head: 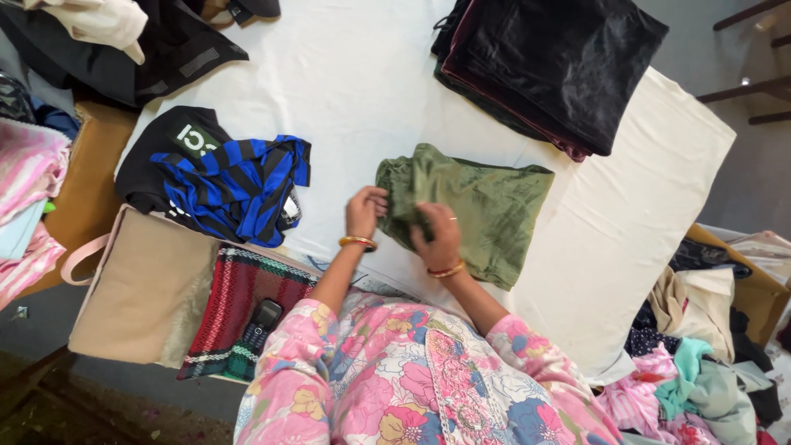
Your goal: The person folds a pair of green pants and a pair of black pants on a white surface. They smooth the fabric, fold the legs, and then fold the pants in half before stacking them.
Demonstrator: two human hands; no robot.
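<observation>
Pressing both hands down on the green garment, which is lying folded on the white tabletop close to the near edge, right in front of me. My left hand is pinching the cloth's left edge, fingers closed on the fabric, probably to keep that fold from slipping. My right hand is lying over the near-left part of the cloth with fingers curled into it, gripping a bunched bit, likely holding the layers flat. Orange bangles are sitting on both wrists. A stack of dark folded clothes is sitting at the far right corner, apart from the green piece. A blue-and-black striped shirt is lying at the left edge, over a black garment. A beige bag and a phone on red woven cloth are resting at the near left. Loose clothes are piling beyond the right edge.
</observation>
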